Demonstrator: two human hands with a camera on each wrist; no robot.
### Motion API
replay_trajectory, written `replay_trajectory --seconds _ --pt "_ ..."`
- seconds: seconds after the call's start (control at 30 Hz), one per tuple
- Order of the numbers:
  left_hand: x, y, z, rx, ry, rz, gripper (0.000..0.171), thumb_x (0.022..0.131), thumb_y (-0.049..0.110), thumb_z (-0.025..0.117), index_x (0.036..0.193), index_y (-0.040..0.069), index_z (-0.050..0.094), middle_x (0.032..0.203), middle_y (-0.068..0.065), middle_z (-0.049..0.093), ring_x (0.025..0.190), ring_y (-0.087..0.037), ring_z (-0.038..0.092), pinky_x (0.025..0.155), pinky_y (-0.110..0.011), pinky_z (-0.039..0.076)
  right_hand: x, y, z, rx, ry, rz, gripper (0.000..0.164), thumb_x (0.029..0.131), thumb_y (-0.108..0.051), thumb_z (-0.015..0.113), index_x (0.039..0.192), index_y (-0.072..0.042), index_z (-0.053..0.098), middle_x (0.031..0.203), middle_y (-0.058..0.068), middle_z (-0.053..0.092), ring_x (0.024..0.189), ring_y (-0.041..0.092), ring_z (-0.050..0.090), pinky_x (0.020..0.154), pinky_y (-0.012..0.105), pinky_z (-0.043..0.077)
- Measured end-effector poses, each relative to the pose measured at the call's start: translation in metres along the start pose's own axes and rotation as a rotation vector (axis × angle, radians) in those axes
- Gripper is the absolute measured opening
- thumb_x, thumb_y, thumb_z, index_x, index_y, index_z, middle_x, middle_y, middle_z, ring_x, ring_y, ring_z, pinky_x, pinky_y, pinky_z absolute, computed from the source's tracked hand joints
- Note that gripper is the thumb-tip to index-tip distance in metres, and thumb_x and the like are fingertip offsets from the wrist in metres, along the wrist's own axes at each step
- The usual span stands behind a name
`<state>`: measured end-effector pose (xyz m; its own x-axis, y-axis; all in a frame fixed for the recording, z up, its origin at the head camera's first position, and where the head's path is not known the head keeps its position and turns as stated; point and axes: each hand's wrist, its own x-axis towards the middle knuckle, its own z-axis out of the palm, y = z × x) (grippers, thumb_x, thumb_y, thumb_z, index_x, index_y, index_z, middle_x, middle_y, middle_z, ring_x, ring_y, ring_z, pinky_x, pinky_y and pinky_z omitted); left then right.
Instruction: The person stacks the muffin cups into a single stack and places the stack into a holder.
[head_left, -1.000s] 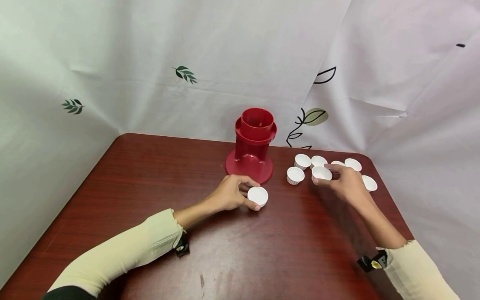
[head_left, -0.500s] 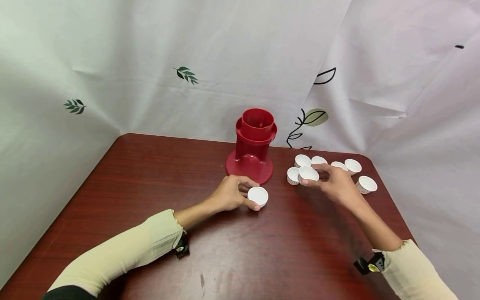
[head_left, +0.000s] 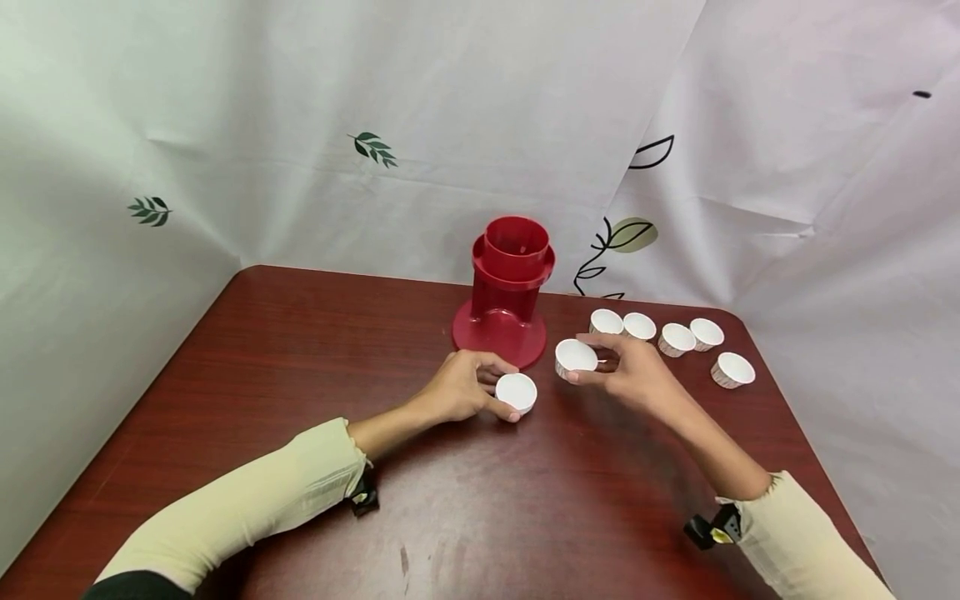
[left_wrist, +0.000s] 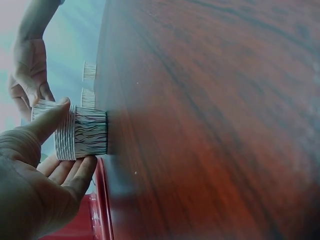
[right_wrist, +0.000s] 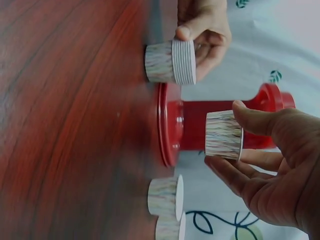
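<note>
In the head view my left hand grips a nested stack of paper baking cups at the middle of the table. The left wrist view shows several stacked rims on that stack, its base at the table. My right hand pinches a single baking cup between thumb and fingers, just right of the stack and apart from it. In the right wrist view this cup is held off the table, its side streaked with thin wavy lines. A white sliver shows between the right fingers; the rest there is hidden.
Behind the left hand stands a red plastic dispenser with a round base. Several loose baking cups stand at the table's back right. A white cloth with leaf prints hangs around the wooden table.
My right hand has carried its baking cup leftward from the loose cups toward the stack, uncovering cups behind it. The left hand and its stack have stayed in place.
</note>
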<state>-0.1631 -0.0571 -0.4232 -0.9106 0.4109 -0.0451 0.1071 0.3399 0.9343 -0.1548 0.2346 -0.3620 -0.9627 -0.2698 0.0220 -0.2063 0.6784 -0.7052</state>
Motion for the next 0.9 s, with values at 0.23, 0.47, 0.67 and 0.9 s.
replay_trajectory --seconds 0.23,0.47,0.67,0.9 --pt "0.001 -0.001 0.000 -0.006 -0.011 -0.009 0.058 0.071 0.013 0.110 0.124 0.010 0.085 0.116 -0.009 0.086 0.100 -0.020 0.085 0.094 -0.032 0.071 0.002 -0.007 0.015 0.044 -0.047 -0.007 0.064 0.091 -0.022 0.097 0.146 0.000 0.072 0.136 0.018 0.079 0.114 0.029 0.083 0.099 0.041 0.070" --pt "0.000 -0.001 -0.001 -0.001 -0.009 -0.002 0.057 0.071 0.012 0.109 0.123 0.009 0.085 0.116 -0.009 0.087 0.098 -0.018 0.085 0.093 -0.032 0.071 0.000 -0.018 0.029 0.095 -0.079 -0.004 0.062 0.091 -0.025 0.097 0.144 -0.003 0.074 0.129 0.012 0.082 0.112 0.023 0.084 0.098 0.036 0.070" --pt "0.000 0.000 -0.002 0.002 -0.012 -0.004 0.058 0.070 0.014 0.110 0.122 0.007 0.084 0.118 -0.010 0.086 0.100 -0.019 0.086 0.094 -0.033 0.071 -0.001 -0.024 0.041 0.143 -0.121 -0.060 0.061 0.092 -0.017 0.096 0.144 0.004 0.072 0.127 0.016 0.082 0.110 0.026 0.084 0.097 0.034 0.071" --pt "0.002 -0.002 -0.002 -0.007 -0.020 0.001 0.058 0.068 0.011 0.110 0.119 0.005 0.083 0.117 -0.012 0.086 0.103 -0.020 0.085 0.097 -0.037 0.071 -0.001 -0.026 0.049 0.138 -0.140 -0.096 0.061 0.093 -0.017 0.095 0.146 0.003 0.071 0.131 0.018 0.082 0.113 0.027 0.083 0.100 0.037 0.070"
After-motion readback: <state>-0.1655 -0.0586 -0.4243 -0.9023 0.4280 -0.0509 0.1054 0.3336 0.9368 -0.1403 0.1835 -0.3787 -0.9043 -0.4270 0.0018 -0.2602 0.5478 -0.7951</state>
